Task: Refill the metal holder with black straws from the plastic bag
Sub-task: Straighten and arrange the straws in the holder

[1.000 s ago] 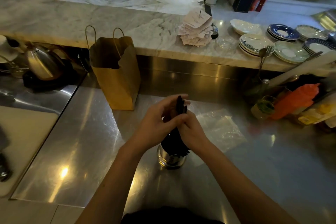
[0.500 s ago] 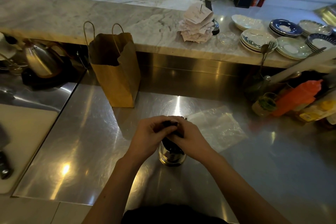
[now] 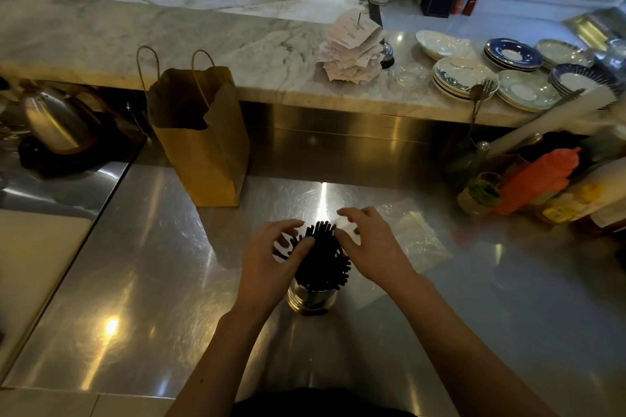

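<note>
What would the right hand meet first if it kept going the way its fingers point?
Probably the black straws: the right hand points left toward their fanned tops in the metal holder, fingertips close beside them. Depth is unclear, so contact cannot be told.

No readable text; receipt stack [image 3: 350,51] writing too blurred.

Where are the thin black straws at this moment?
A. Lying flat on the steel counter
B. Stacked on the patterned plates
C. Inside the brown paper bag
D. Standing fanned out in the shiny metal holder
D: the thin black straws stand splayed in the shiny metal holder, between the open left hand and right hand.
</note>
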The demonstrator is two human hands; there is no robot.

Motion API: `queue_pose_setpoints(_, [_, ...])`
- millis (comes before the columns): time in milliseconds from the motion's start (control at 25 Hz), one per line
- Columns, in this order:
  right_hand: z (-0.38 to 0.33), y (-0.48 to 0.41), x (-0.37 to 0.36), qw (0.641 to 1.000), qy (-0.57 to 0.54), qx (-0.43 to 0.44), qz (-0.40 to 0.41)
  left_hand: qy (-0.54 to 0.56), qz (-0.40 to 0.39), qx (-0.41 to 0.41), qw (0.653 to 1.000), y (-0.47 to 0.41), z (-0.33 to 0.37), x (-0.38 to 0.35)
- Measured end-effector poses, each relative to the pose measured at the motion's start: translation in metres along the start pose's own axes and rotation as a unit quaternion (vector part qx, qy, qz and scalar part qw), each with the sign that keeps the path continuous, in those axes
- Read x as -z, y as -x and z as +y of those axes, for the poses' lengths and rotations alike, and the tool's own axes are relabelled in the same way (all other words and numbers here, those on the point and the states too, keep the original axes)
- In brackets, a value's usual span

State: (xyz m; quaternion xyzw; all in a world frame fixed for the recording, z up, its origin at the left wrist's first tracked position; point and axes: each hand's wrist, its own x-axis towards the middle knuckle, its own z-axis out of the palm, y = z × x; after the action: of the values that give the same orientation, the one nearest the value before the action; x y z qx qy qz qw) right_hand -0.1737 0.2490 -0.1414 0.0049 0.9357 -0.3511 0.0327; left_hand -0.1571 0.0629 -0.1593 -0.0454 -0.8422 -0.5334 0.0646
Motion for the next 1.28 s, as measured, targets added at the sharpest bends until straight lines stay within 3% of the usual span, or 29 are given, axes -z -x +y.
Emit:
queue_pose_setpoints(160, [0.004,-0.010,-0.007,0.998,0.031,-0.027,-0.041,-0.029,0.001,0.045,0.999,-0.017,-0.004,-0.006])
queue_pose_setpoints(360, [0.001,-0.010,-0.011,0.997,0.066,-0.004,-0.049,-0.100,-0.150,0.054,0.982,-0.020,-0.018,-0.020])
queue_pose_setpoints(480, [-0.001,-0.008,-0.004,1.000,0.016,-0.011,-0.020,-0.054,-0.170,0.089,0.980,-0.019,-0.017,-0.020])
queue_pose_setpoints(640, [-0.005,-0.008,0.013,0.999,0.044,0.023,-0.021,0.008,-0.153,0.097,0.983,-0.025,0.000,-0.008])
queue_pose_setpoints(920, [-0.041,-0.011,0.078,0.992,0.061,0.096,0.056,0.001,-0.090,0.002,0.996,-0.038,0.037,0.013])
queue_pose_setpoints(1120, [-0.083,-0.002,0.124,0.981,-0.010,0.184,0.059,0.055,-0.216,-0.093,0.970,-0.050,0.081,0.009])
queue_pose_setpoints(1280, [-0.094,-0.002,0.127,0.971,-0.143,0.171,0.082,0.152,-0.234,-0.109,0.954,-0.051,0.095,0.010])
